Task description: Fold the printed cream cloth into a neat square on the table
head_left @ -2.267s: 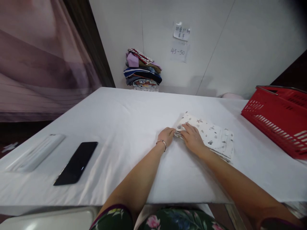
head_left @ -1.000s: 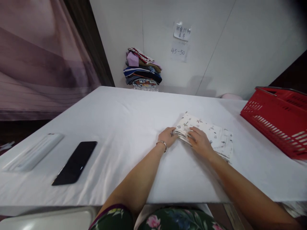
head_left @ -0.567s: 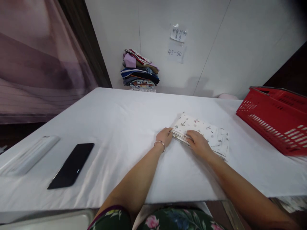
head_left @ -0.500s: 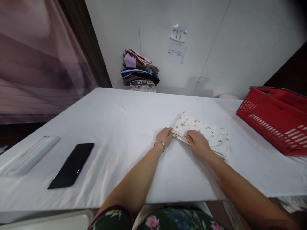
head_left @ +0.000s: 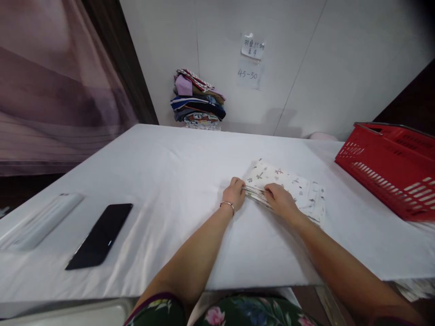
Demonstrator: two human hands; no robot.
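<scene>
Left hand (head_left: 235,194) and right hand (head_left: 281,200) holding folded cloth (head_left: 296,182), phone (head_left: 100,237) near left, basket (head_left: 384,167) right, 2 signs (head_left: 249,74) far

A dark green garment (head_left: 249,312) is worn, printed with pink and blue flowers and green leaves across the front. The left sleeve (head_left: 159,313) is cut short, patterned with pale yellow-green motifs, and edged at its opening with a purple band (head_left: 159,296). A thin, light metallic bracelet (head_left: 231,205), marked with small dark accents, is fitted around the left wrist (head_left: 224,213).
</scene>
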